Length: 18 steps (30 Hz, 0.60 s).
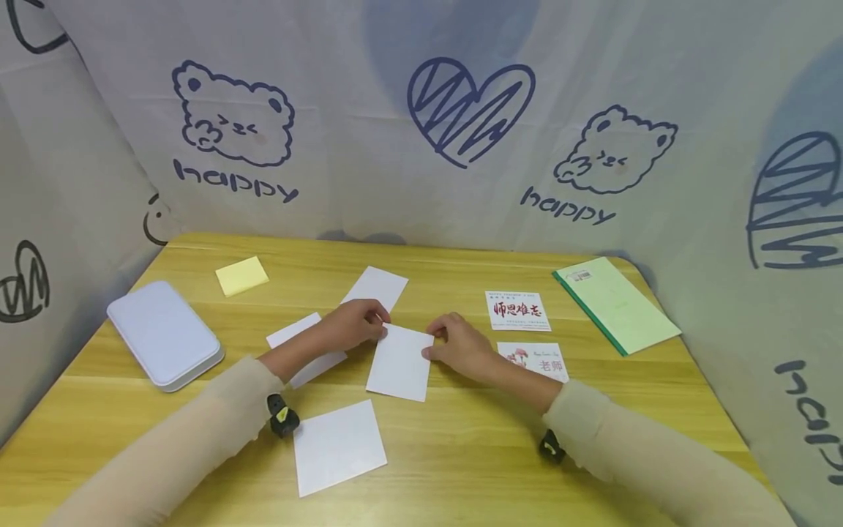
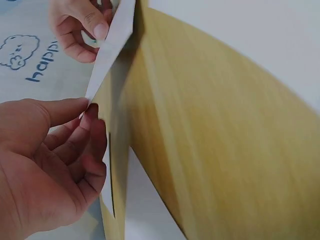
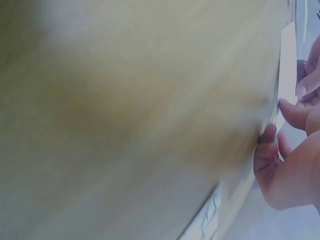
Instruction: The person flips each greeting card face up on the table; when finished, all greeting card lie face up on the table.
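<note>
A blank white card [image 1: 399,366] is held above the middle of the wooden table by both hands. My left hand [image 1: 352,326] pinches its upper left corner between thumb and fingertip, as the left wrist view also shows. At the upper right corner, my right hand [image 1: 464,348] grips the edge with thumb and fingers. More white cards lie around: one behind the left hand [image 1: 377,284], one partly covered by the left forearm [image 1: 316,369], and one nearer the front [image 1: 339,448]. Beside the right hand lie a card with red writing [image 1: 518,323] and a flower-printed card [image 1: 549,353], partly hidden by the wrist.
A white lidded case [image 1: 165,333] lies at the left of the table [image 1: 474,468]. Behind it is a yellow sticky-note pad [image 1: 241,276]. A pale green notebook [image 1: 619,307] with a dark green spine lies at the right. Printed cloth [image 1: 356,110] hangs around the back and sides.
</note>
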Tool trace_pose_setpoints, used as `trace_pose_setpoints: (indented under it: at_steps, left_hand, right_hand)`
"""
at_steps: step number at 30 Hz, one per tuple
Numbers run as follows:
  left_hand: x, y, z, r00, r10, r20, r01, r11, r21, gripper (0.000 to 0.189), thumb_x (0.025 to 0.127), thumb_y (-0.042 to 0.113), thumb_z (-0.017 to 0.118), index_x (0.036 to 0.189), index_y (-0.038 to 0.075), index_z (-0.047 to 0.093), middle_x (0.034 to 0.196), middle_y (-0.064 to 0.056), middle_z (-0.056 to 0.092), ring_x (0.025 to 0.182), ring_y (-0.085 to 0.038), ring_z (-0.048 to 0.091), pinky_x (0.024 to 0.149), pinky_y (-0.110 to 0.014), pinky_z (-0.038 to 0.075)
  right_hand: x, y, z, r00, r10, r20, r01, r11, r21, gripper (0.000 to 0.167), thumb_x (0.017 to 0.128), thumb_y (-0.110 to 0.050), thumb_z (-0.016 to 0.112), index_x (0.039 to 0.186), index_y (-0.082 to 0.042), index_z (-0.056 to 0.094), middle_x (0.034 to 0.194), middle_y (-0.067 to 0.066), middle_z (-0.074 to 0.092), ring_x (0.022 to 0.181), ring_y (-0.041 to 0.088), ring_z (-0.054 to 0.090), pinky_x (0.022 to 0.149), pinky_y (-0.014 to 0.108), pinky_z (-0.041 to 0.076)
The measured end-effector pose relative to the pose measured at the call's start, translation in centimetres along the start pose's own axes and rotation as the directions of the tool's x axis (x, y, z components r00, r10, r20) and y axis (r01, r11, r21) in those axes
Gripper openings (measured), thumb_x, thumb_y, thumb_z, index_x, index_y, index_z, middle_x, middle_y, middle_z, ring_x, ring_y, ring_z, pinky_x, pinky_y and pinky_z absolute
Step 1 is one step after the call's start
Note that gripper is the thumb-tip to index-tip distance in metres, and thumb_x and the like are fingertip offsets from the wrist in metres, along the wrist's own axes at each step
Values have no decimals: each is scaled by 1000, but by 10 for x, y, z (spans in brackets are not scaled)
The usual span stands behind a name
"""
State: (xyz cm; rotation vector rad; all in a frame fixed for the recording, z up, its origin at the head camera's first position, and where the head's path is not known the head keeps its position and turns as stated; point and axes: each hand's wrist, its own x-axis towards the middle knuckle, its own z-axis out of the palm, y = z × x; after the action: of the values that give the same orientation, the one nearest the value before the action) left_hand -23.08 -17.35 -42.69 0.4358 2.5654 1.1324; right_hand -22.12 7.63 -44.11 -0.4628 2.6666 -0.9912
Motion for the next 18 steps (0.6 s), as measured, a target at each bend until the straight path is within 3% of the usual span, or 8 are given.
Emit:
trace_pose_setpoints:
  at_steps: [3, 6, 12, 18]
  left_hand:
    - [-2, 1, -1, 1000, -7, -11, 5, 989, -145, 21, 98, 12, 62, 116, 1, 62, 90, -9, 68, 75, -22, 64, 70, -34, 55]
    - [-4, 5, -2, 999, -18, -31, 10, 969, -246, 23, 97, 11, 61, 118, 0, 61, 90, -11, 68, 75, -24, 68, 73, -37, 58]
    - [-9, 19, -1, 999, -29, -36, 15, 937, -349, 25, 97, 11, 61, 120, 1, 61, 93, -10, 68, 77, -25, 69, 78, -41, 60]
    - [-10, 30, 0, 999, 4, -47, -22, 927, -375, 25, 99, 11, 61, 122, 1, 61, 94, -10, 68, 78, -26, 67, 80, -46, 59]
  right_hand:
    - [-2, 2, -6, 1000, -22, 15, 20, 993, 115, 40, 91, -26, 76, 125, -13, 60, 114, 2, 63, 86, 20, 63, 76, 34, 53]
    - [-6, 4, -13, 998, -58, 17, 52, 967, 248, 37, 94, -21, 72, 127, -12, 58, 111, 4, 62, 72, 23, 64, 62, 31, 52]
    - [-18, 7, -28, 995, -101, -2, 93, 908, 407, 37, 97, -17, 67, 132, -10, 57, 114, 8, 59, 78, 36, 67, 61, 31, 51]
    - [-25, 10, -45, 988, -151, -13, 143, 903, 405, 24, 97, -21, 69, 120, -16, 65, 106, 17, 66, 82, 46, 64, 60, 35, 50]
